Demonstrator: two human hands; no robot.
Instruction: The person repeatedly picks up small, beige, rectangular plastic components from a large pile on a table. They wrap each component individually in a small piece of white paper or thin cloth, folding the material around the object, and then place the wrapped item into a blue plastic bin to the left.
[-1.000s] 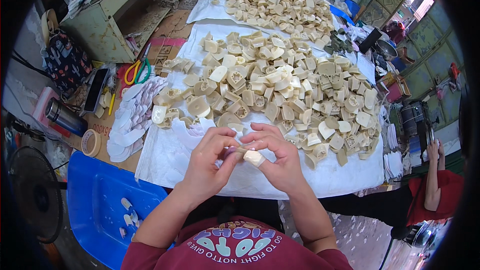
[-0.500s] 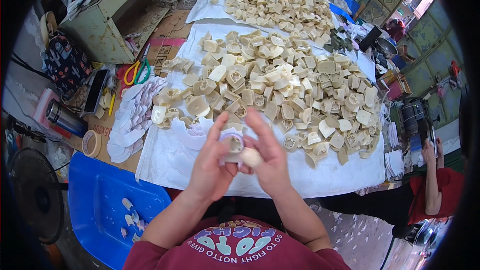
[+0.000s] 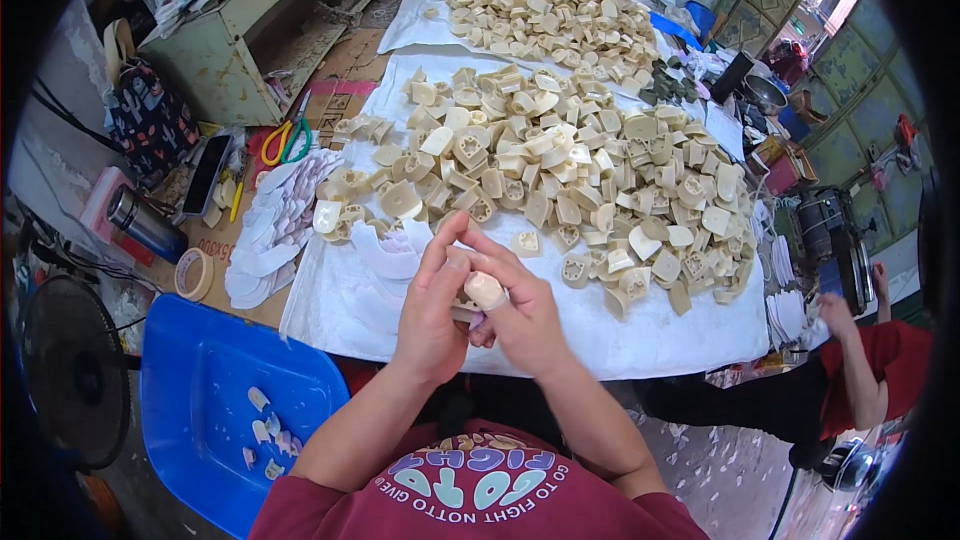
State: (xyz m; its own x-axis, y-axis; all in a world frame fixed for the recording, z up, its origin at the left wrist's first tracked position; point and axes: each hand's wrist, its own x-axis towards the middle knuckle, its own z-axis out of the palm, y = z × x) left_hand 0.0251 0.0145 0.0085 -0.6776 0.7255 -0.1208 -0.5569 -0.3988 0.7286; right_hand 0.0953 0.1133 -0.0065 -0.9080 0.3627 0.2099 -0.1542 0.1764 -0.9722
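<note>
My left hand (image 3: 433,322) and my right hand (image 3: 527,322) are closed together over the near edge of the white-covered table (image 3: 640,350). Between them is a small cream shoe heel block (image 3: 464,306), with a bit of lilac-white strip showing below; fingers hide most of both. A tan cover sits over my right thumb (image 3: 486,290), which presses on the piece. Just beyond my hands lie curved white strips (image 3: 385,252). Past those spreads a large heap of similar cream heel blocks (image 3: 560,155).
A blue tub (image 3: 185,380) at lower left holds several covered pieces. Strips (image 3: 275,230), scissors (image 3: 285,140), a tape roll (image 3: 194,273) and a flask (image 3: 145,225) lie left. A second heap (image 3: 550,15) sits farther back. At right, another person's arm (image 3: 855,370) reaches toward a machine (image 3: 835,230).
My hands have drawn closer together, with the fingers now folded over the heel block, which shows less. The view has shifted slightly. The other person's hand at right has moved lower.
</note>
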